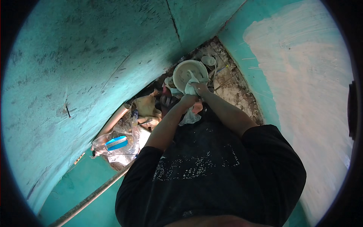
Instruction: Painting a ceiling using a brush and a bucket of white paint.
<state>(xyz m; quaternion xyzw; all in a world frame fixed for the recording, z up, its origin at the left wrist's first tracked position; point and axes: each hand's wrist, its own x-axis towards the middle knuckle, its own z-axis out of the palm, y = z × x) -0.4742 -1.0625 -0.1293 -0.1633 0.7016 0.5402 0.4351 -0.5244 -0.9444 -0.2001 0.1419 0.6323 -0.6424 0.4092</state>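
Both my hands are together at the near rim of a round, pale bucket (180,72) whose inside is smeared grey-white. My right hand (200,88) is closed around a plastic bag with white stuff in it (190,89). A narrow white end of it points over the bucket. Just below, my left hand (188,100) is closed on the same bag; its fingers are partly hidden. Clear, crumpled plastic (190,118) hangs under my hands, in front of my black shirt.
A clear cup (208,61) stands beside the bucket on the dirty floor. Sacks (146,106), plastic bags with a blue-and-white item (116,143) and a tube (113,120) lie left. A long pole (90,197) slants at lower left. Turquoise walls close in; the right one has a white-coated patch (302,68).
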